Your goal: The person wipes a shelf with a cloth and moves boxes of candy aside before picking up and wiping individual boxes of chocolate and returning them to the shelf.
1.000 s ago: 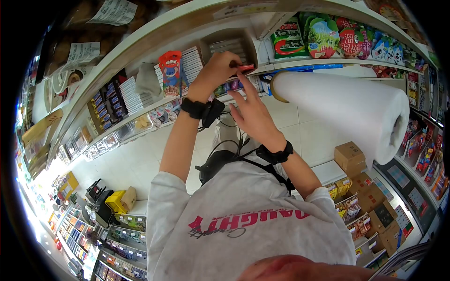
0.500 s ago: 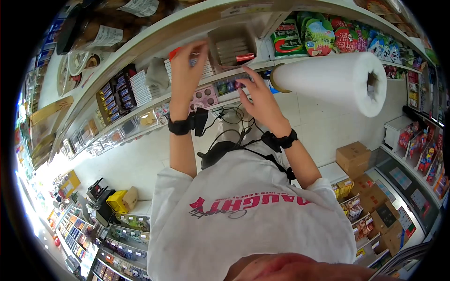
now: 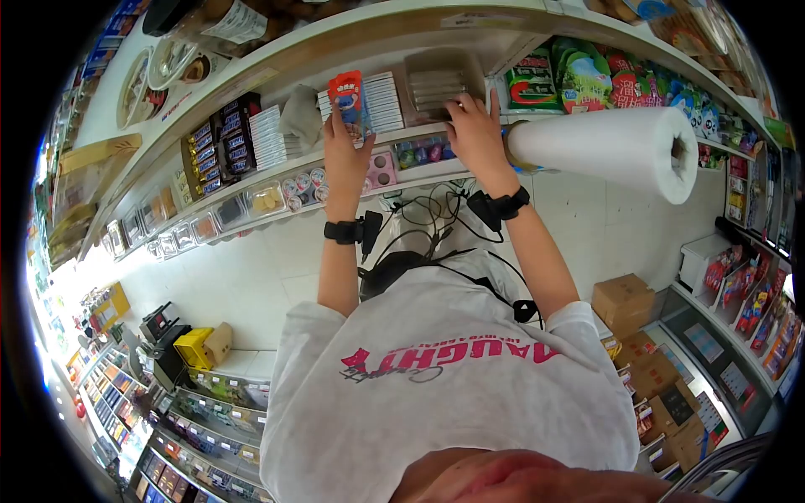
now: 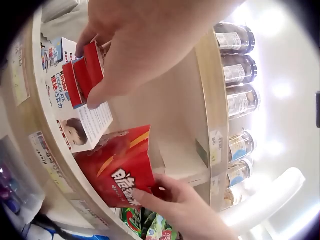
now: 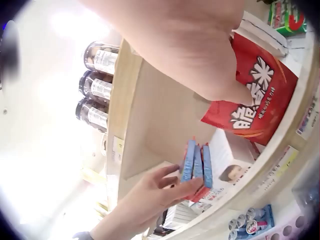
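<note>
My left hand [image 3: 342, 166] holds a few small red-and-blue chocolate packets [image 5: 197, 165] upright, pinched between thumb and fingers. The packets stand over white Kinder chocolate boxes [image 4: 90, 122], with red edges showing in the left wrist view. On the right, my right hand [image 3: 480, 144] grips the front of a red carton [image 5: 262, 95] with white Chinese lettering. Its thumb lies on the carton's outer face and its fingers go behind the wall. Pale bars lie stacked inside the carton, seen in the head view; its near part is hidden by the right hand.
Snickers boxes [image 3: 222, 147] and a grey cloth [image 3: 302, 116] lie left on the same shelf. Green snack bags [image 3: 532, 80] stand right. A big white plastic roll [image 3: 599, 151] juts out beside the right hand. A lower shelf holds small tubs [image 3: 306, 189].
My left hand has left the carton, where a red packet then lay, and moved left to the other packets. My right hand has moved up from in front of the carton onto its front.
</note>
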Tool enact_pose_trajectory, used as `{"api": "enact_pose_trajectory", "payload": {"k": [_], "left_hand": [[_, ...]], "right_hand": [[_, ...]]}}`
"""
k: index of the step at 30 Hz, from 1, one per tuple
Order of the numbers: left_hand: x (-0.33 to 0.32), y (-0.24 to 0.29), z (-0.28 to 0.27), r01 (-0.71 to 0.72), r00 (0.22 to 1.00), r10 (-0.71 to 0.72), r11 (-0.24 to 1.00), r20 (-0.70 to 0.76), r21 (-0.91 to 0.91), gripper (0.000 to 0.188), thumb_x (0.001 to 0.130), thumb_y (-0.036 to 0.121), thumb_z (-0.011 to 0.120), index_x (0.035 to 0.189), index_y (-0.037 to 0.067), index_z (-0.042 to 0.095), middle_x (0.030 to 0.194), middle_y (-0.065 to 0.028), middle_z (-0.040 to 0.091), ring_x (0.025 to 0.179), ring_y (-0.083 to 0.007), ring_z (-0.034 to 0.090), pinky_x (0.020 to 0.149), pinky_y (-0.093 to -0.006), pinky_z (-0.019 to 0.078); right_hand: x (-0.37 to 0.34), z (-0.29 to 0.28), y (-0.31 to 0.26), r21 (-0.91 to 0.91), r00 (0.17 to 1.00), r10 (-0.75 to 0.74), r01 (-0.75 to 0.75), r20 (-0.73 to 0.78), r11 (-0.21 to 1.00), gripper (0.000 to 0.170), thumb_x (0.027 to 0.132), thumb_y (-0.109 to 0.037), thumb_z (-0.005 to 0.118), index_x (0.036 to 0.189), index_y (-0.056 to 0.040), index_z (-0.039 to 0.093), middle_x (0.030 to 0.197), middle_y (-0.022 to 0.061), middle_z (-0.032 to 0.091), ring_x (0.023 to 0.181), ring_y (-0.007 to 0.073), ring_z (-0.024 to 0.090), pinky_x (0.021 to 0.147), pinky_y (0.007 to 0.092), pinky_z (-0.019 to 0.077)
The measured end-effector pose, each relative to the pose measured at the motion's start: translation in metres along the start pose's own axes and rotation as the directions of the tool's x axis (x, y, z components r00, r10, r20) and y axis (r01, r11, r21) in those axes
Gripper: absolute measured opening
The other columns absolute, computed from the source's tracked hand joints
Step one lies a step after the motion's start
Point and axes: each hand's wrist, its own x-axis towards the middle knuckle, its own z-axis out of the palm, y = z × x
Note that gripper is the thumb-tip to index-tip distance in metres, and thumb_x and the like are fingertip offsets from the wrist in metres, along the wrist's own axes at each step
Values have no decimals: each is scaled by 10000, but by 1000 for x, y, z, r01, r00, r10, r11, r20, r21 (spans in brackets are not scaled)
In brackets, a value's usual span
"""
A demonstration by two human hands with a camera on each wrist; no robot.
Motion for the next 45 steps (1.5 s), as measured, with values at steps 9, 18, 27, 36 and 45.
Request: {"api": "enact_pose_trajectory", "payload": {"k": [9,18,27,36,45], "left_hand": [[-11,5,-17,-72,997,75,990,19,-118,907,799,112,852,1567,78,371,1328,-227,566,1102,-385,655,905,-451,554],[-12,27,-35,-94,992,84,990,-96,-108,915,790,119,867,1563,67,379,1273,-212,589,1108,-388,651,897,-456,554],[-20,72,-41,-287,938,322,928,125,-237,950,790,101,862,1593,83,356,1404,-205,590,1192,-396,613,976,-450,516],[-16,81,-14,-317,939,328,942,103,-112,872,822,164,822,1584,186,399,1595,-224,368,1409,-446,436,1069,-485,498],[-38,72,10,-255,932,276,960,234,-119,687,880,159,748,1512,248,494,1633,-187,340,1441,-430,427,1085,-499,489]], "right_hand": [[-3,8,11,22,995,-54,52,89,998,246,819,-56,718,1064,-86,724,1057,62,651,1090,269,600,1255,595,221],[4,-14,-1,120,997,-74,71,27,990,435,856,-227,801,1239,-72,665,1235,103,638,1204,311,591,1219,640,221],[9,-47,-41,960,952,257,-215,165,178,518,961,-140,748,1395,30,523,1237,155,666,1010,193,700,836,298,571],[-5,-87,-44,815,896,367,-11,-249,580,300,977,-47,694,1246,9,574,1150,118,705,941,177,720,818,279,558],[7,-86,-33,492,970,178,-76,-164,867,244,961,-104,706,1190,-35,658,1006,160,723,880,274,724,769,351,559]]}}
